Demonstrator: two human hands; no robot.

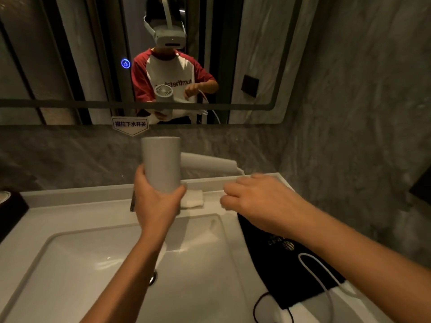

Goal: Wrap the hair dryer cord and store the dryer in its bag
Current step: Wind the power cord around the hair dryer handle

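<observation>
We are early in the job. Our left hand (pixel 156 201) has its grip closed round the lower end of the hair dryer (pixel 162 163), holding the grey barrel upright over the sink (pixel 70 264), with the handle sticking out sideways to the right. Our right hand (pixel 258 201) hovers just beside the end of that handle, fingers curled loosely; its grip looks partly closed, and the mirror (pixel 70 54) suggests it is pinching the cord (pixel 319 269) near where it leaves the handle, though from our own view we cannot tell for certain that anything is held.

As far as we can judge, no wrapping is done. The white cord shows no turns round the handle or barrel; it trails under our right forearm and lies in a loose loop across the bag (pixel 279 259), running off toward the lower edge of view. The plug is not in sight.

The bag, black with a small pale logo, lies flat on the worktop (pixel 93 197) to the right of the sink, well apart from the dryer, its drawstring straggling out at the near end. It looks empty and unopened.

So everything remains: gather the slack, wind it round the dryer, open the mouth of the bag, and slip the dryer inside. We judge the cord lying over the bag will have to be lifted clear first.
</observation>
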